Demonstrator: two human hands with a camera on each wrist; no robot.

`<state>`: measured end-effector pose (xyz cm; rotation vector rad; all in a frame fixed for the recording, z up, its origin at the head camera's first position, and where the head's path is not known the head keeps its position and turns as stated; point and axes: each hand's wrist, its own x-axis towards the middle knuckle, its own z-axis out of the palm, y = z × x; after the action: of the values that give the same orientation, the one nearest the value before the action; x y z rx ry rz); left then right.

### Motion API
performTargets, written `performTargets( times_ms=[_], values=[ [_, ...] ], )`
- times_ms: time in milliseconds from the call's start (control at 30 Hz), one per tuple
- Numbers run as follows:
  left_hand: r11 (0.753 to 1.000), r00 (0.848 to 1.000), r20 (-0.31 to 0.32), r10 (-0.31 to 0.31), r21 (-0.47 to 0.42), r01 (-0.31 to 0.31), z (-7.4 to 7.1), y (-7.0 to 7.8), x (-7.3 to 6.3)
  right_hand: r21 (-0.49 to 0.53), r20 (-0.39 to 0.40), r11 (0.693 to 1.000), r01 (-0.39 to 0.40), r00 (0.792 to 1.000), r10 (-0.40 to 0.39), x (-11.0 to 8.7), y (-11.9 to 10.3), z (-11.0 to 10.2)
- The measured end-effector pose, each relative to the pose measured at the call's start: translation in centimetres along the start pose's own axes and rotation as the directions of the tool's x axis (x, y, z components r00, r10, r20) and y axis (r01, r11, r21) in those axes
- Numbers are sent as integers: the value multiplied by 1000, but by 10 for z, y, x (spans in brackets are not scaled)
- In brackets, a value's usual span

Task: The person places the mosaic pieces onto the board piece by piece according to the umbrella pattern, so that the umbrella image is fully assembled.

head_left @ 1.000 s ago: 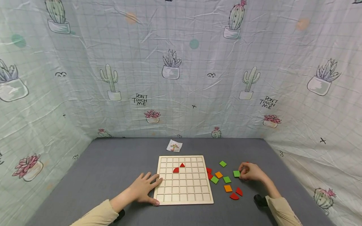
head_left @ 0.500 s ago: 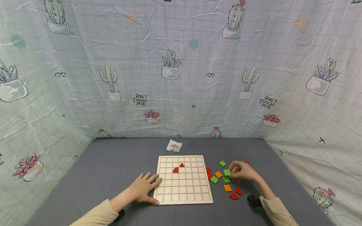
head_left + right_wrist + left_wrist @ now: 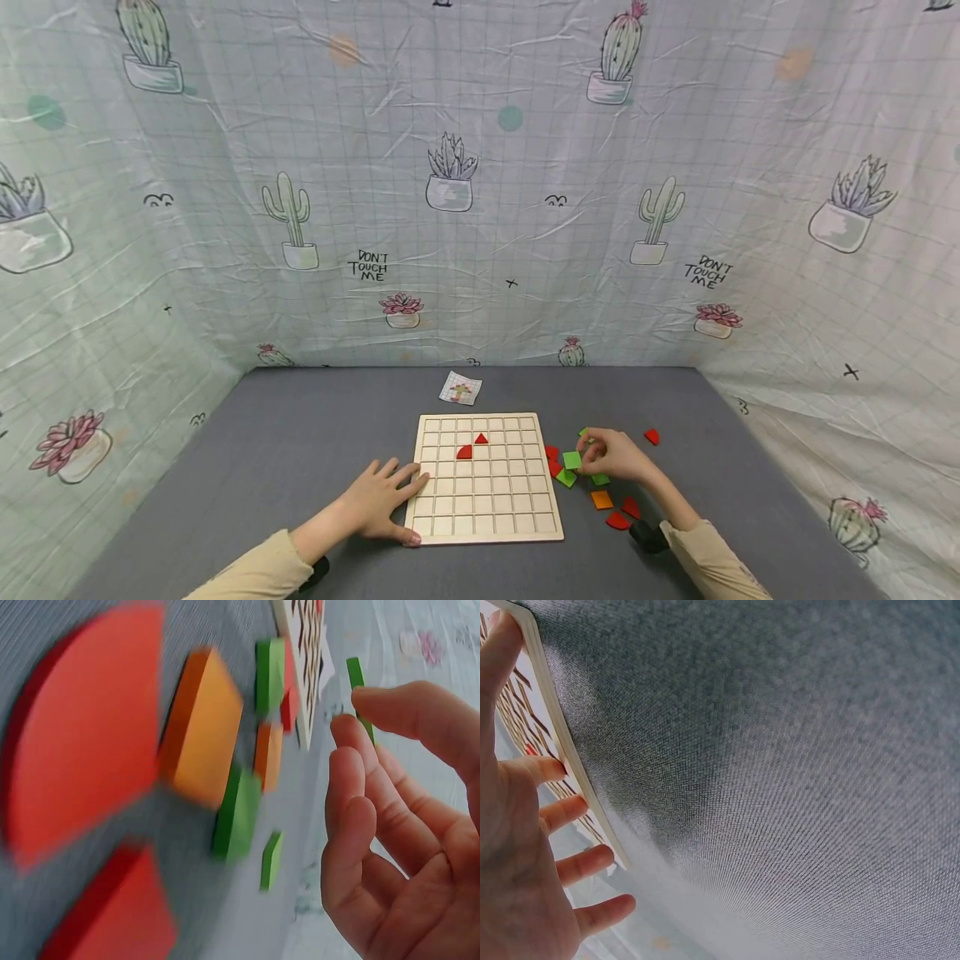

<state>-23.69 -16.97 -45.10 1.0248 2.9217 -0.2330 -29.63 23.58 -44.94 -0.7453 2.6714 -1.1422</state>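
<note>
My right hand (image 3: pixel 615 457) pinches a green square tile (image 3: pixel 572 461) between thumb and fingers, held over the loose pieces right of the board. In the right wrist view that tile (image 3: pixel 355 679) shows edge-on at the fingertips, above the table. My left hand (image 3: pixel 377 500) rests with spread fingers on the left edge of a wooden grid board (image 3: pixel 487 505); in the left wrist view the thumb (image 3: pixel 502 645) lies on the board's rim. A red quarter-circle piece (image 3: pixel 465 452) and a red triangle (image 3: pixel 482 439) sit in cells of its upper half.
Around the right hand lie more green tiles (image 3: pixel 566 479), an orange square (image 3: pixel 602 500) and red quarter-circles (image 3: pixel 618 521). Another red piece (image 3: pixel 652 437) lies farther right. Behind the board is a small pattern card (image 3: pixel 460 388). A cactus-print curtain (image 3: pixel 480 317) surrounds the grey table (image 3: pixel 330 417).
My right hand has moved left toward the board, carrying the green square tile over the other pieces, and the red piece at far right is uncovered. The left hand has stayed on the board.
</note>
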Motion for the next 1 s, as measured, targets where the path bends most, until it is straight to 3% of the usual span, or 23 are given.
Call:
performTargets(
  times_ms=[533, 1000],
  values=[
    [1000, 1000, -19, 7, 24, -7, 4, -2, 1, 95, -51, 995, 27, 998, -23, 35, -30, 39],
    [1000, 1000, -4, 0, 6, 0, 3, -1, 1, 260, -8, 963, -63, 998, 67, 63, -51, 68]
  ],
)
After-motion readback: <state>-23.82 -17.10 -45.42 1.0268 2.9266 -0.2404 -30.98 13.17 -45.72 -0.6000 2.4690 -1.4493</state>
